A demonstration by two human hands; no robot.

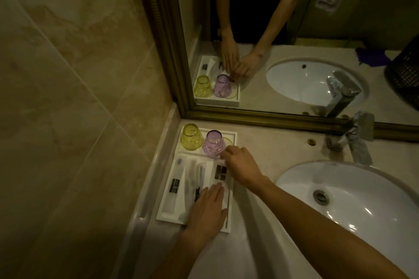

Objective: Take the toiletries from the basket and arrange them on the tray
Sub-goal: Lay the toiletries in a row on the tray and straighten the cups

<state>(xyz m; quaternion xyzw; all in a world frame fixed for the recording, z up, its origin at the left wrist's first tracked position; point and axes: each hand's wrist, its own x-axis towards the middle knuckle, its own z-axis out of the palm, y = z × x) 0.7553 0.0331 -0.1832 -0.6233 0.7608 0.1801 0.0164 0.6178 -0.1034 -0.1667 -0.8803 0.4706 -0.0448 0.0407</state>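
A white tray (166, 216) lies on the counter in the corner beside the wall. Several white toiletry packets with dark labels lie side by side in it, one at the left (174, 188) and one at the right (219, 172). My left hand (207, 209) rests flat, fingers together, on the tray's near right part, over the packets. My right hand (241, 165) reaches to the far end of the right packet, fingertips bent down on it. An upturned yellow glass (191, 136) and an upturned purple glass (213, 144) stand at the tray's far end.
A white sink basin (353, 201) fills the counter to the right, with a chrome tap (358, 140) behind it. A framed mirror (283, 118) runs along the back and reflects a dark mesh basket (405, 77). A tiled wall stands to the left.
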